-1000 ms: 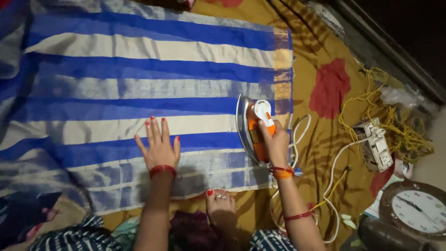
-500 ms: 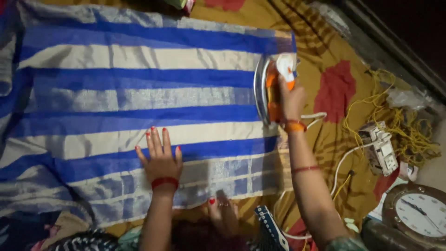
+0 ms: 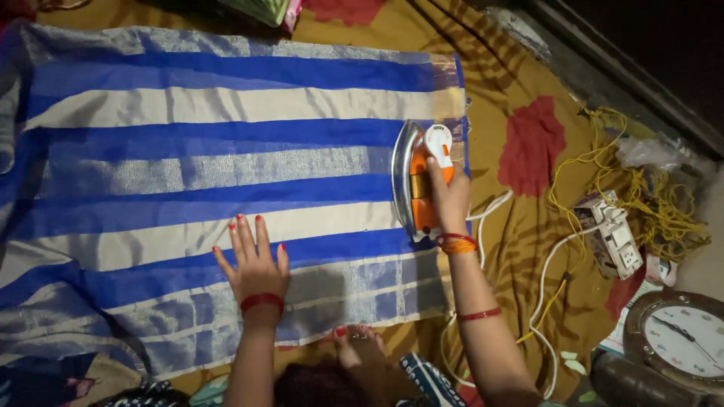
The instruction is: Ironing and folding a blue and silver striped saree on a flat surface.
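Note:
A blue, white and silver striped cloth [image 3: 188,151] lies spread flat on a mustard floor sheet. My right hand [image 3: 449,200] grips the handle of an orange and white electric iron [image 3: 418,177], which rests on the cloth near its right edge. My left hand [image 3: 253,264] lies flat, fingers spread, pressing the cloth near its lower edge. Both wrists wear red and orange bangles.
The mustard sheet [image 3: 528,143] has red flower prints. A white cord [image 3: 543,286] runs from the iron to a white power strip [image 3: 611,234] beside tangled yellow wire [image 3: 664,203]. A round wall clock [image 3: 686,339] lies at lower right. My foot [image 3: 358,347] shows below the cloth.
My right hand slid the iron away from me up the cloth's right edge, then back toward me a little. My left hand stayed flat on the cloth.

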